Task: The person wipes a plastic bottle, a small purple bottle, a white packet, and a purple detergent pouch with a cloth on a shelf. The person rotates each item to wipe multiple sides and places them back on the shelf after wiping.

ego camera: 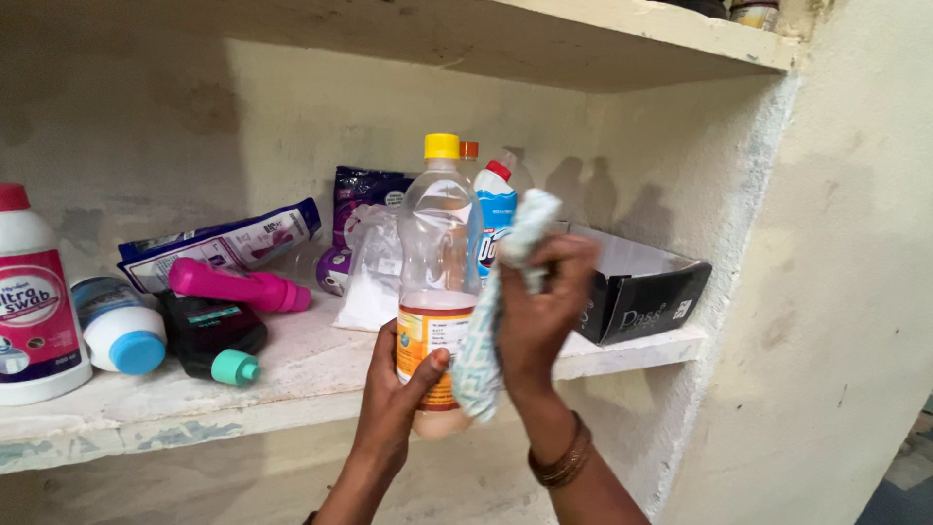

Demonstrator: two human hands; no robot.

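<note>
Your left hand (394, 389) holds a clear bottle (435, 282) upright before the shelf (292, 365), fingers clamped round its orange label; the yellow-capped bottle is mostly empty, with pale liquid low down. Your right hand (539, 311), at three o'clock of the bottle, has its fingers closed on a patterned cloth (496, 311) pressed to the bottle's side. Behind the bottle, at twelve o'clock, stand a blue cleaner bottle (496, 219) and a purple pouch (364, 209). At nine o'clock lie a pink bottle (238, 285), a black bottle (209, 335) with a teal cap and a white bottle (119, 326) with a blue cap. An open black box (637, 292) sits at three o'clock on the shelf's end; what it holds cannot be seen.
</note>
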